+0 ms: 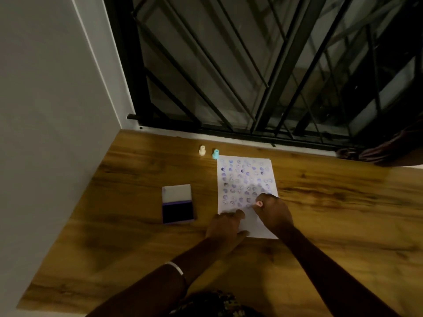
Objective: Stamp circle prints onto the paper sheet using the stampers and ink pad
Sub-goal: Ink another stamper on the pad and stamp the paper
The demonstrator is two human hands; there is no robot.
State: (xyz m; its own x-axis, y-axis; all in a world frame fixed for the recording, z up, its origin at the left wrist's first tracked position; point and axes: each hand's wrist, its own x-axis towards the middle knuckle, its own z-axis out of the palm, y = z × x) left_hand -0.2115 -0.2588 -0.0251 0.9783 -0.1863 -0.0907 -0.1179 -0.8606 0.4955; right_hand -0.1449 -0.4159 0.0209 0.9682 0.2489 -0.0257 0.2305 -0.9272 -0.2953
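Right hand [272,211] fisted on pink stamper [259,204] over paper sheet [246,179]; left hand [225,226] flat, fingers spread.

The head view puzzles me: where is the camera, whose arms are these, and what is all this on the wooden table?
There is no machine here. The single picture comes from a camera worn on a person's head, looking down at their own bare arms. The left hand presses flat on the near edge of a white paper sheet covered in rows of purple prints. The right hand grips a small pink stamper against the sheet. Left of the paper on the brown wooden table lies an open purple ink pad. Beyond it stand a cream stamper and a light blue stamper, unused.
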